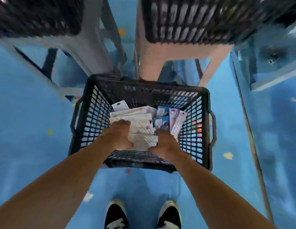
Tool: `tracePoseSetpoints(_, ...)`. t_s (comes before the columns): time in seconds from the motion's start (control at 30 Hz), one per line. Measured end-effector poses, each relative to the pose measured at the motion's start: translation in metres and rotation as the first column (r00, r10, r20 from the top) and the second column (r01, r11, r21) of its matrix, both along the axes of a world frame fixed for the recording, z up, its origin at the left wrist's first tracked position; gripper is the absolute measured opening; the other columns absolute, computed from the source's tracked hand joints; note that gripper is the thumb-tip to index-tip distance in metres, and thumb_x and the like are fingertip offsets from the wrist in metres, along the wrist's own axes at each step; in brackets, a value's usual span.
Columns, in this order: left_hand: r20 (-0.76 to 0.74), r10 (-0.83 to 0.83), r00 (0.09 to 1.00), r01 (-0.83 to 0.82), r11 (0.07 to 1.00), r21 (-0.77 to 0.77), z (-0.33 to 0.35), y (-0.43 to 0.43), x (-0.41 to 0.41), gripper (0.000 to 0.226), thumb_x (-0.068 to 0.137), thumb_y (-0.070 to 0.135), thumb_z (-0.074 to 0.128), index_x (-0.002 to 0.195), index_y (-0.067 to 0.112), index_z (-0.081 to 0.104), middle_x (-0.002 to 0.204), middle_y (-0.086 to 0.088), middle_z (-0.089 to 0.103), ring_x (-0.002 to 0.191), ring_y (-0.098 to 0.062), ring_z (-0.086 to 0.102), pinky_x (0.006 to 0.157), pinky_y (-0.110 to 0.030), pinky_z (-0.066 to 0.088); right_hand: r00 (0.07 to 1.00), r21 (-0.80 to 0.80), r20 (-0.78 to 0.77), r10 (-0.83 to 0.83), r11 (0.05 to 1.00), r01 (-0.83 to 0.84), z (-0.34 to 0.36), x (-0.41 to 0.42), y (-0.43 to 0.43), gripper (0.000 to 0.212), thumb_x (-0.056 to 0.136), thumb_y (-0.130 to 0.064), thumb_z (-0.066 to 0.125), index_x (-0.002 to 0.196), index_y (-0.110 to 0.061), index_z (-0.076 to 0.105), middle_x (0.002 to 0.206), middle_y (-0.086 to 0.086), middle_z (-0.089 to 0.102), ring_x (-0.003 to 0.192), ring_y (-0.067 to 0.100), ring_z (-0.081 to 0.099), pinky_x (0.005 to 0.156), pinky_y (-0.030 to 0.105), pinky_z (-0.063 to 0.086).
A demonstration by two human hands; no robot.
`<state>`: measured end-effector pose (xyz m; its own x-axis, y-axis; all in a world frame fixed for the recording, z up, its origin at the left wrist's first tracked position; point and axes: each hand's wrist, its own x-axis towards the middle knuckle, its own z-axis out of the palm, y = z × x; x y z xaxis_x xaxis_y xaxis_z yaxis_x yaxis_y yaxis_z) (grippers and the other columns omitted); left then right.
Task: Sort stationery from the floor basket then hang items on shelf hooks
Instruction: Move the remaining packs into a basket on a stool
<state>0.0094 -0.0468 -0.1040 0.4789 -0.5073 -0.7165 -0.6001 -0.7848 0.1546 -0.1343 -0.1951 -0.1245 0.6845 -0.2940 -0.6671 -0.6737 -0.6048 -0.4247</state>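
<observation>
Head view: looking straight down at a person who is standing over a black basket [92, 123] on a blue floor [36, 113].
Left arm: stretching forward and down, bare; the left hand [118, 134] is lying palm down inside the basket, fingers bending over the white packs [140, 128].
Right arm: reaching in alongside; the right hand [164, 142] is touching the right edge of the same packs, just below the blue packs [162, 122].
Grip: motion blur is hiding the fingertips, so I cannot tell whether either hand is gripping anything.
Hard to see: print on the packs is blurring out; the near basket wall is covering the wrists' undersides.
Packs: flat white ones are lying stacked and fanned on the left of the basket, some with hang holes; blue ones are leaning at the right.
Around: two stools [177, 52] are standing beyond the basket, each carrying a black crate [201, 19], cut off at the top.
Shoes [116, 215]: black and white, showing at the bottom edge.
</observation>
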Motion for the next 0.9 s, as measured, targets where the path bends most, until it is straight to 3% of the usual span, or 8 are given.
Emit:
tracePoseSetpoints(0.2,0.146,-0.065,0.987,0.062,0.998,0.022,-0.106,-0.013,0.03,0.121,0.078,0.057,0.081,0.162,0.012,0.006,0.169,-0.01,0.01,0.156,-0.033,0.013,0.124,-0.05,0.024,0.968,-0.148,0.069,0.242,0.962,-0.23,-0.098,0.047,-0.015,0.093,0.079,-0.042,0.083,0.152,-0.014,0.033,0.155,0.011,0.038,0.139,0.034,0.041,0.11,0.045,0.043)
tracePoseSetpoints(0.33,0.186,-0.101,0.977,0.098,0.995,0.026,-0.142,-0.021,0.055,0.12,0.076,0.057,0.081,0.162,0.013,0.009,0.163,-0.012,0.025,0.148,-0.034,0.029,0.118,-0.049,0.035,0.887,-0.374,0.11,0.449,0.846,-0.381,-0.126,0.083,-0.029,0.108,0.08,-0.042,0.081,0.16,-0.014,0.014,0.168,0.006,0.015,0.15,0.03,0.022,0.118,0.05,0.031)
tracePoseSetpoints(0.43,0.26,-0.162,0.952,0.16,0.987,0.028,-0.153,-0.023,0.064,0.107,0.079,0.05,0.08,0.158,0.012,0.02,0.151,-0.015,0.039,0.135,-0.034,0.046,0.108,-0.045,0.046,0.83,-0.452,0.073,0.553,0.761,-0.467,-0.136,0.102,-0.031,0.11,0.08,-0.041,0.081,0.161,-0.013,0.012,0.163,0.01,0.026,0.147,0.032,0.03,0.118,0.048,0.033)
tracePoseSetpoints(0.53,0.233,-0.182,0.955,0.178,0.983,0.037,-0.151,-0.027,0.068,0.086,0.085,0.046,0.076,0.153,0.015,0.032,0.145,-0.012,0.049,0.129,-0.03,0.052,0.103,-0.039,0.049,0.796,-0.468,0.045,0.603,0.717,-0.517,-0.14,0.111,-0.03,0.098,0.082,-0.036,0.079,0.158,-0.017,0.02,0.153,0.014,0.034,0.139,0.036,0.036,0.111,0.049,0.04)
tracePoseSetpoints(0.63,0.143,-0.186,0.972,0.182,0.982,0.043,-0.147,-0.027,0.068,0.058,0.084,0.045,0.076,0.132,0.022,0.052,0.133,-0.007,0.057,0.118,-0.025,0.058,0.098,-0.04,0.052,0.775,-0.445,0.026,0.631,0.702,-0.557,-0.136,0.11,-0.031,0.074,0.086,-0.035,0.073,0.15,-0.025,0.038,0.142,0.013,0.044,0.133,0.034,0.041,0.108,0.047,0.043)
tracePoseSetpoints(0.73,0.178,-0.22,0.959,0.212,0.975,0.062,-0.138,-0.026,0.062,0.058,0.082,0.05,0.073,0.131,0.025,0.053,0.13,-0.006,0.053,0.119,-0.027,0.055,0.09,-0.038,0.052,0.774,-0.387,0.024,0.633,0.72,-0.577,-0.126,0.106,-0.03,0.057,0.09,-0.029,0.07,0.142,-0.024,0.049,0.136,0.012,0.051,0.126,0.032,0.05,0.102,0.042,0.047)
tracePoseSetpoints(0.83,0.144,-0.178,0.973,0.175,0.984,0.03,-0.125,-0.027,0.056,0.051,0.085,0.044,0.074,0.126,0.024,0.051,0.13,-0.005,0.054,0.11,-0.023,0.054,0.086,-0.033,0.048,0.776,-0.382,0.133,0.616,0.755,-0.533,-0.107,0.104,-0.03,0.024,0.087,-0.021,0.069,0.11,-0.022,0.063,0.118,0.008,0.064,0.112,0.03,0.059,0.086,0.037,0.051)
tracePoseSetpoints(0.9,0.118,-0.125,0.985,0.126,0.992,-0.001,-0.114,-0.029,0.055,0.049,0.089,0.038,0.073,0.127,0.02,0.049,0.132,-0.005,0.054,0.11,-0.022,0.053,0.083,-0.03,0.044,0.784,-0.416,0.196,0.589,0.774,-0.478,-0.092,0.103,-0.032,0.013,0.086,-0.019,0.068,0.092,-0.025,0.057,0.108,0.006,0.066,0.104,0.029,0.061,0.079,0.036,0.051)
